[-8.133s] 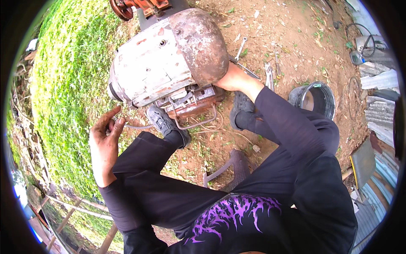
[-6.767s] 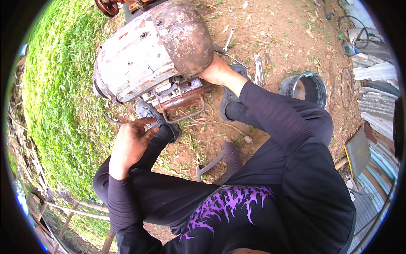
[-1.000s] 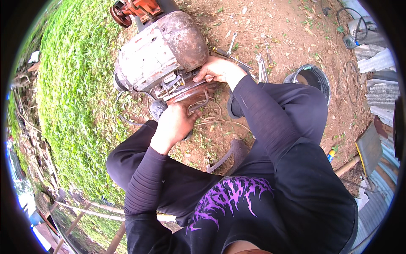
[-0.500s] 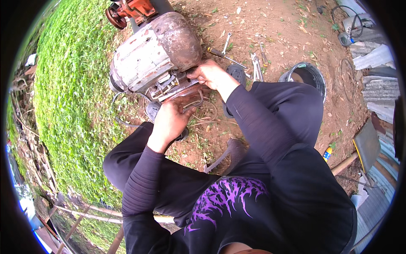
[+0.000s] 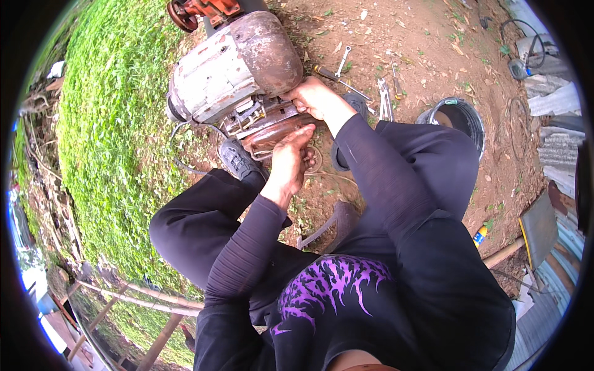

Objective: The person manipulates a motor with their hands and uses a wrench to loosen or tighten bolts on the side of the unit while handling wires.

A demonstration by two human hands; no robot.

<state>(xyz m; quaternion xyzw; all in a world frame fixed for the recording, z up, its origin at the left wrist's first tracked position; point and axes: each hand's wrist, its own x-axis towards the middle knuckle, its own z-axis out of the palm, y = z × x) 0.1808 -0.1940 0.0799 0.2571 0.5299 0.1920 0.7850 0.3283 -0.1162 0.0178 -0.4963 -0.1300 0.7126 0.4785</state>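
A large electric motor (image 5: 216, 74), its grey paint worn and its rounded end rusty, lies before me at the upper middle. The terminal box (image 5: 252, 114) on its near side is uncovered, with wires and fittings showing. My right hand (image 5: 317, 99) is at the box's right end below the rusty end bell, its fingertips closed together; what they hold, if anything, is hidden. Below it my left hand (image 5: 289, 162) points forward, index finger stretched out and the other fingers loosely bent, nothing visible in it. A rusty brown metal piece (image 5: 272, 135) lies along the box, beside the left fingertips.
Orange machinery (image 5: 207, 7) stands beyond the motor. A wrench (image 5: 343, 60), screwdrivers (image 5: 326, 73) and pliers (image 5: 385, 99) lie on the dirt to the right. Nearby stands a black bucket (image 5: 473, 127). A curved metal piece (image 5: 337, 226) lies between my legs.
My left hand has moved right, away from the thin wire near the rusty piece, and its pinch has loosened. My right hand stays at the terminal box's end. The view has shifted slightly.
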